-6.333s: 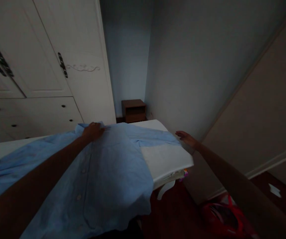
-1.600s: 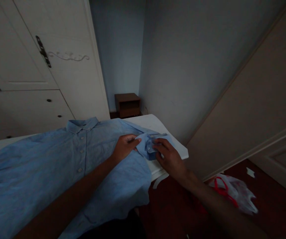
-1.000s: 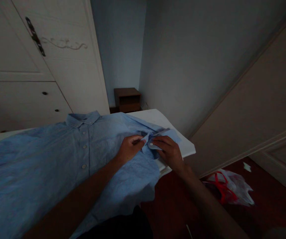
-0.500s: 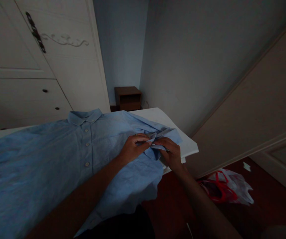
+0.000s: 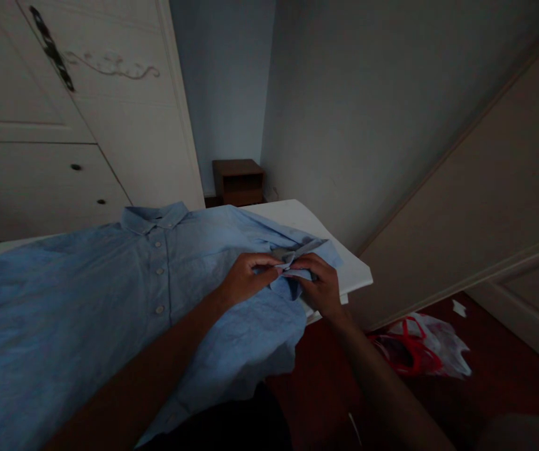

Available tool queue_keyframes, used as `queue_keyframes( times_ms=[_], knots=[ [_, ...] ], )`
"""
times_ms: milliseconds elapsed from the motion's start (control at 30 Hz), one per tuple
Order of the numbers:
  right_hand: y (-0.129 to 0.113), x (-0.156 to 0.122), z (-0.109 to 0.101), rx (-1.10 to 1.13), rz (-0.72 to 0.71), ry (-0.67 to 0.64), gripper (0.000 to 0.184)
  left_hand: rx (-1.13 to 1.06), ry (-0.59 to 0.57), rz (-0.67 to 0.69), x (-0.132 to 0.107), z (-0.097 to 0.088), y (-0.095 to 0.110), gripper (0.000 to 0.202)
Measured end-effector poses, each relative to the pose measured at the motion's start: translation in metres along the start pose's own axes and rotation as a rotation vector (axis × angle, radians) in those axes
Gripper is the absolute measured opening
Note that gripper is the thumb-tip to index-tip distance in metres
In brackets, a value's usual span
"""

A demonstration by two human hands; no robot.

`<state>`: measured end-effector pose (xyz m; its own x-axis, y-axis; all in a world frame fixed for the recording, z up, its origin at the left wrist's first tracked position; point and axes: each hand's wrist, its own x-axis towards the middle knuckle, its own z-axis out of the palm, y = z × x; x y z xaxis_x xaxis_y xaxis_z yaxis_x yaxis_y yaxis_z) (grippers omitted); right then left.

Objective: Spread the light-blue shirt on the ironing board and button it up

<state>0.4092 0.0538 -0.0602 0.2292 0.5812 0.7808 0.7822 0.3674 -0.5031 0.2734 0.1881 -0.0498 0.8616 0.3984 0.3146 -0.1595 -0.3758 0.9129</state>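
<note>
A light blue button-up shirt (image 5: 203,250) lies spread front side up on a white table (image 5: 292,216), its collar at the far side and its lower part hanging over the near edge. My left hand (image 5: 248,275) pinches the end of one sleeve between thumb and fingers. Close against it, my right hand (image 5: 318,285) grips the same sleeve end from the other side. The cuff fabric (image 5: 290,258) is bunched and folded between the fingertips. Whether a button sits between them is too small to tell.
A white wardrobe (image 5: 123,125) with dark handles stands behind the table at the left. A small brown nightstand (image 5: 238,169) is in the corner. On the red floor at the right lie a red and white plastic bag (image 5: 419,347) and a white scrap (image 5: 459,308).
Both hands stay on the sleeve end, with the fingers slightly shifted and the right fingertips drawn in over the cuff. The whole view has moved a little.
</note>
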Motion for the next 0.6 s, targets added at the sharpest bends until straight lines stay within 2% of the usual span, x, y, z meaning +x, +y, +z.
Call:
queue_keyframes(
  times_ms=[167, 300, 600],
  knots=[
    [0.0037, 0.0011, -0.0011, -0.053, -0.073, -0.042, 0.007, 0.049, 0.019, 0.011, -0.0002, 0.0004, -0.0017, 0.021],
    [0.0064, 0.0021, -0.0029, -0.080, -0.160, -0.062, 0.010, 0.062, -0.024, -0.015, 0.0004, -0.0009, 0.0001, 0.022],
    [0.0050, -0.0012, -0.0014, -0.108, -0.087, -0.048, 0.016, -0.105, -0.068, -0.107, 0.0027, -0.0021, -0.0034, 0.029]
  ],
)
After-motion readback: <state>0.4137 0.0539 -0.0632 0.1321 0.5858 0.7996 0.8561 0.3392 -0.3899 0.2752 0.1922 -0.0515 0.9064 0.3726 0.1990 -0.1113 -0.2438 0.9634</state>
